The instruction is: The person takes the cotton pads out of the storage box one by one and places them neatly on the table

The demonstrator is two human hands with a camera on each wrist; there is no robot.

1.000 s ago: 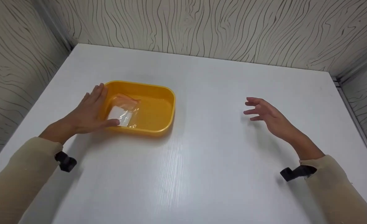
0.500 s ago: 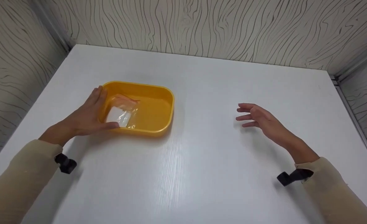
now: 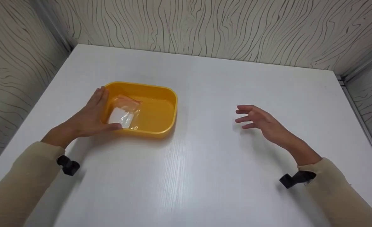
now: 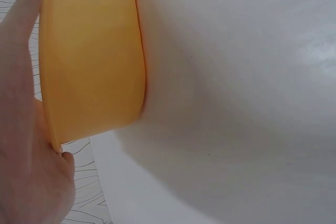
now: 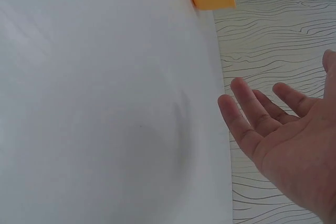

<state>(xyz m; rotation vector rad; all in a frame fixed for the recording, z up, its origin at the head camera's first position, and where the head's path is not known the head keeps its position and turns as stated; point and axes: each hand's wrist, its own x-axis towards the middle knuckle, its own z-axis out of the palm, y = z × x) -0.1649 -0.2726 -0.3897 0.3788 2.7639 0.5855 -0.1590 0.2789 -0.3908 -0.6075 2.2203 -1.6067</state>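
One yellow tub [image 3: 162, 115] stands upright on the white surface [image 3: 204, 176], left of the middle of the frame, with a clear bag [image 3: 127, 108] lying inside against its left end. We can make out something white [image 3: 118, 116] within the bag and a reddish strip at its upper edge, though not what it is.

We judge the tub to be thin, stiff plastic: light, hard to crush, perhaps a little slick on its smooth walls. The raised rim offers the surest hold, best taken at both short ends so that it stays level. The bag looks limp and slippery, and we would expect it to slide about if the tub tips; pinching a free edge of it should serve.

Our left hand [image 3: 86, 118] is at the tub's left end, holding it lightly around the corner, the thumb laid over the lower rim and the fingers along the left side. The bag lies just to the right of those fingers. Our right hand [image 3: 272, 127] grasps nothing; its fingers are spread and loosely bent in the right half of the frame, pointing towards the tub's free right end but well apart from it.
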